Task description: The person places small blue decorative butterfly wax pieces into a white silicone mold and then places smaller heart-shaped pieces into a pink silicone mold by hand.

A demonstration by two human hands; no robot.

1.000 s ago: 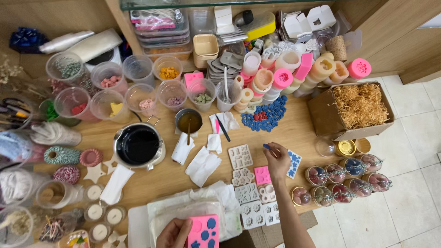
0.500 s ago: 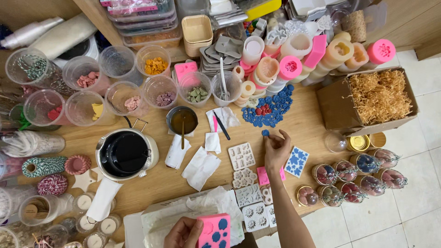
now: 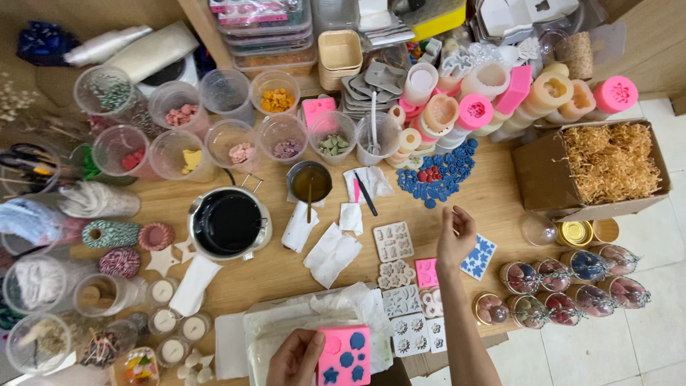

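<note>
Nearest us, our left hand (image 3: 294, 359) grips a pink mold (image 3: 344, 355) by its left edge, over crumpled plastic (image 3: 321, 311) at the table's near side. Several of its cavities show blue, so filling looks partly done; at least one looks bare.

Further out, our right hand (image 3: 455, 236) hovers with fingers loosely curled; we cannot tell whether it pinches anything. It hangs between a small blue mold (image 3: 479, 257) and a pile of blue pieces (image 3: 441, 174), with white molds (image 3: 394, 241) just beside it.

Beyond these stand a black pot (image 3: 229, 223), a cup of amber liquid (image 3: 309, 181), and tubs of coloured bits (image 3: 277, 101).
</note>
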